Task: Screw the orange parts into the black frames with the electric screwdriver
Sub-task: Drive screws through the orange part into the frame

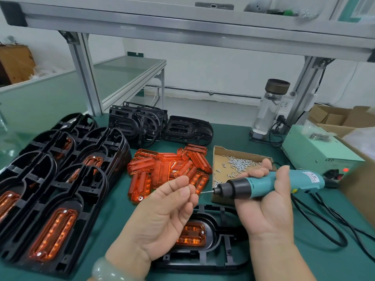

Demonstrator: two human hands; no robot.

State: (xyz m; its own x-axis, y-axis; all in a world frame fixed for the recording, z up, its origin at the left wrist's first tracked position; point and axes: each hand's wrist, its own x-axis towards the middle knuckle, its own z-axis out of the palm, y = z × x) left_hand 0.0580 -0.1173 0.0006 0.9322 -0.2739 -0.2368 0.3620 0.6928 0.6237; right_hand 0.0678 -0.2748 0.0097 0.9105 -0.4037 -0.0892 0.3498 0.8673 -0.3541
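Note:
My right hand point(265, 201) grips the teal electric screwdriver point(269, 184), held level with its bit pointing left. My left hand point(168, 207) is raised palm up, thumb and fingertips pinching something small right at the bit tip; it looks like a screw but is too small to tell. Below both hands lies a black frame point(213, 258) with an orange part point(192, 234) seated in it. A pile of loose orange parts point(168, 169) lies behind my left hand.
Stacks of black frames holding orange parts point(60, 179) fill the left. Bare black frames point(158, 126) stand at the back. A cardboard tray of screws point(239, 165), a green power box point(318, 151), a glass bottle point(269, 108) and black cables point(334, 224) are on the right.

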